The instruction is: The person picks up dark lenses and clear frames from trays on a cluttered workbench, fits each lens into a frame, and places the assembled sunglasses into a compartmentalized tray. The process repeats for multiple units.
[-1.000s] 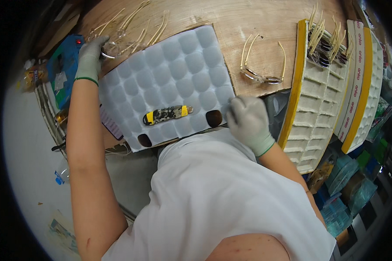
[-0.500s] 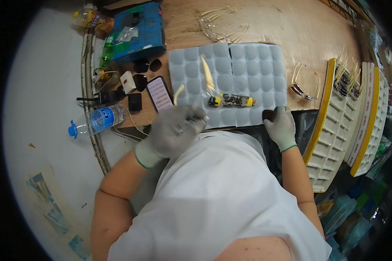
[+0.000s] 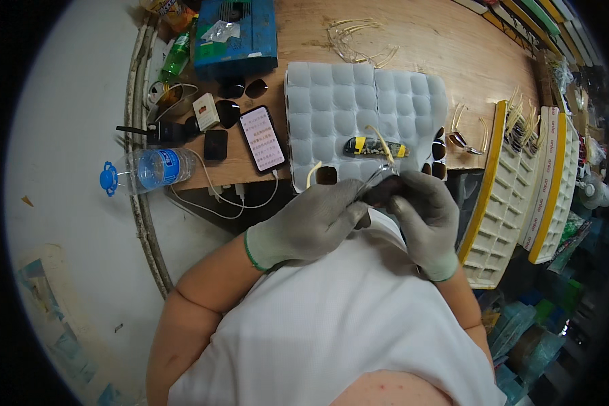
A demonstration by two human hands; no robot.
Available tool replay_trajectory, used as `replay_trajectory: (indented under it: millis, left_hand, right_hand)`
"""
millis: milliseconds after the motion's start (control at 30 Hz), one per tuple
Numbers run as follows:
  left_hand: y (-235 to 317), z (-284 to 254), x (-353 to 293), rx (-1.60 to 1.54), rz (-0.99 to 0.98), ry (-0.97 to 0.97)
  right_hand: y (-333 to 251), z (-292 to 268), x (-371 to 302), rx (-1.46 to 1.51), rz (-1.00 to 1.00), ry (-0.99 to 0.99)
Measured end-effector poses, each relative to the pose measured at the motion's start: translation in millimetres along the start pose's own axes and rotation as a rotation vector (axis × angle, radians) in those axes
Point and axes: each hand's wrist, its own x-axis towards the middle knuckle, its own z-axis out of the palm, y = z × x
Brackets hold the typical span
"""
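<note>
Both my hands wear grey gloves with green-edged cuffs and meet close to my body at the near edge of the padded sheet. My left hand (image 3: pixel 318 220) grips a clear glasses frame (image 3: pixel 369 179) with cream temples, one of them rising over the pad. In my right hand (image 3: pixel 426 213) is a dark lens (image 3: pixel 383 191), pinched against the frame; fingers hide much of the contact. Just beyond lies a yellow-and-black patterned tool handle (image 3: pixel 376 147) on the grey padded sheet (image 3: pixel 331 101). Dark lenses (image 3: pixel 438 150) line the sheet's right edge.
Left of the pad are a phone (image 3: pixel 262 139) on a cable, loose dark lenses (image 3: pixel 229 112), a small box (image 3: pixel 206 111), a blue box (image 3: pixel 234 40) and a water bottle (image 3: pixel 157 168). At right, glasses (image 3: pixel 467 139) lie near yellow-edged compartment trays (image 3: pixel 501 183).
My left hand has moved right with the glasses frame, and my right hand has brought the dark lens inward to it. The view has shifted slightly.
</note>
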Motion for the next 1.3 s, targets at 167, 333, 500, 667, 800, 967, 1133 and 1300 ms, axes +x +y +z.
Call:
replay_trajectory:
  millis: [167,333,500,667,800,967,1133,1300]
  left_hand:
    - [-5,4,1,0.022,0.002,0.007]
    - [15,14,8,-0.079,-0.03,-0.034]
    - [27,37,25,0.299,0.188,0.1]
    - [52,56,59,0.272,0.154,0.032]
    - [68,66,74,0.103,0.011,-0.139]
    - [92,74,77,-0.014,-0.113,-0.153]
    - [78,82,67,0.171,-0.095,0.134]
    - [62,90,78,0.138,-0.017,0.226]
  right_hand:
    - [-8,1,-6,0.014,0.107,0.02]
    - [-8,-27,-2,0.3,0.279,-0.113]
    - [-5,-67,5,0.211,0.259,-0.186]
    - [-32,-93,12,0.348,0.19,-0.171]
    - [-40,-135,23,0.271,0.24,-0.351]
    - [-32,-164,38,0.138,0.156,-0.519]
    - [-36,-143,48,0.17,0.263,-0.458]
    - [-50,-158,73,0.026,0.294,-0.603]
